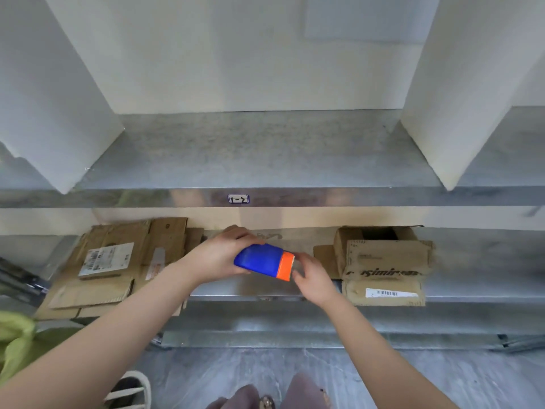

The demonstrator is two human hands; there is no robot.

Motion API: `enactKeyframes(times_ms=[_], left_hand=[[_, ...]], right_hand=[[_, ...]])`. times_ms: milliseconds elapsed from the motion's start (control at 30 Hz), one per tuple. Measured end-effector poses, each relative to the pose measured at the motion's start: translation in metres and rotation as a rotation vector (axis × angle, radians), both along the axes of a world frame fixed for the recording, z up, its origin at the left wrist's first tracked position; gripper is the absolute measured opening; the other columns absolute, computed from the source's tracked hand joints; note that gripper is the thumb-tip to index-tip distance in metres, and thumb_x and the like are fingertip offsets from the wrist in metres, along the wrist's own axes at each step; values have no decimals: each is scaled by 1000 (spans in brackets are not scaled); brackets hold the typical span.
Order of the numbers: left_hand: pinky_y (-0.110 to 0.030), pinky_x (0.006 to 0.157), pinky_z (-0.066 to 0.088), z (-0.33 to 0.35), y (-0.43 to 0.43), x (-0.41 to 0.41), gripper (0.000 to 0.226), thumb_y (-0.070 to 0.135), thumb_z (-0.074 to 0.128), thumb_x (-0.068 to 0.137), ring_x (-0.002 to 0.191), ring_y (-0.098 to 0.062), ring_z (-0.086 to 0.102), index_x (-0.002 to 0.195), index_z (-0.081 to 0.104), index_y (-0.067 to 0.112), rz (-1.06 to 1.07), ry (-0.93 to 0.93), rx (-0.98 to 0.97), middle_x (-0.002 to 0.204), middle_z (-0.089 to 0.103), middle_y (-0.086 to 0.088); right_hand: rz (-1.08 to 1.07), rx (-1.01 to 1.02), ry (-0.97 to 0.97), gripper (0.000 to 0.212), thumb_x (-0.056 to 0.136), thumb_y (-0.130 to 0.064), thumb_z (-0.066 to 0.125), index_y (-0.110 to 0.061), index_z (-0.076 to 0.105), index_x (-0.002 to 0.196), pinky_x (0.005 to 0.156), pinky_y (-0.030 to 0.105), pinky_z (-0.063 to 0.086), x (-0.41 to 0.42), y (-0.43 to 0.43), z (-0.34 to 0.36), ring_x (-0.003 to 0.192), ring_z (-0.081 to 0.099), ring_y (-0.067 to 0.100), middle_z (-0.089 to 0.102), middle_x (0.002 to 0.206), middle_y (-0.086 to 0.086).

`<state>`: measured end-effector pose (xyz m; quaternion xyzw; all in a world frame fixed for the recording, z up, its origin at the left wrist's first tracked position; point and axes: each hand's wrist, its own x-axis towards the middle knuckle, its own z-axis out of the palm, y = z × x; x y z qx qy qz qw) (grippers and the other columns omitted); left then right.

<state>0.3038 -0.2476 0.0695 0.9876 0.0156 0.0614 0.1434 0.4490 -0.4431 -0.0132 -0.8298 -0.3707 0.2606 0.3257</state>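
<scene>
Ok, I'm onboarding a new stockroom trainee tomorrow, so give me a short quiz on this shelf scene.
1. Which hand holds the blue bottle by its body?
2. True or false: the open cardboard box stands to the left of the bottle.
3. The bottle's cap is: A green, B orange, C white.
Key: 1 the left hand; 2 false, it stands to the right; 3 B.

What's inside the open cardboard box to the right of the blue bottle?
The cardboard box shows only a dark opening at its top. Its front flap and shadow cover whatever is inside.
</scene>
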Motion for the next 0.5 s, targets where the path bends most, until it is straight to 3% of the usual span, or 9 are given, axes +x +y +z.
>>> enactKeyframes(times_ms=[67, 167, 300, 500], left_hand=[[-23, 91, 42, 7, -6, 7, 55, 38, 78, 74, 102, -18, 56, 124, 59, 26, -29, -31, -14, 113, 63, 3], [-19, 92, 38, 18, -21, 19, 53, 38, 78, 76, 103, -16, 54, 124, 59, 25, -75, -57, -35, 112, 63, 3], [-16, 91, 36, 28, -44, 34, 53, 38, 77, 74, 102, -14, 53, 122, 57, 26, -101, -128, -49, 111, 64, 1], [-21, 94, 42, 33, -83, 64, 70, 66, 58, 70, 111, -15, 55, 129, 58, 29, 41, -66, -91, 119, 63, 4]], right_hand=[[-58, 32, 12, 34, 92, -10, 53, -5, 58, 125, 83, 23, 36, 3, -7, 10, 117, 55, 29, 63, 125, 14], [-163, 80, 44, 25, 93, -7, 52, -9, 60, 116, 73, 24, 37, 9, -26, 23, 105, 61, 26, 67, 112, 8], [-274, 112, -53, 22, 93, -7, 52, -7, 63, 113, 69, 24, 36, 19, -52, 43, 97, 64, 28, 71, 105, 10], [-321, 74, -201, 23, 95, -14, 56, -7, 66, 115, 75, 20, 39, 62, -107, 71, 96, 65, 24, 71, 105, 8]])
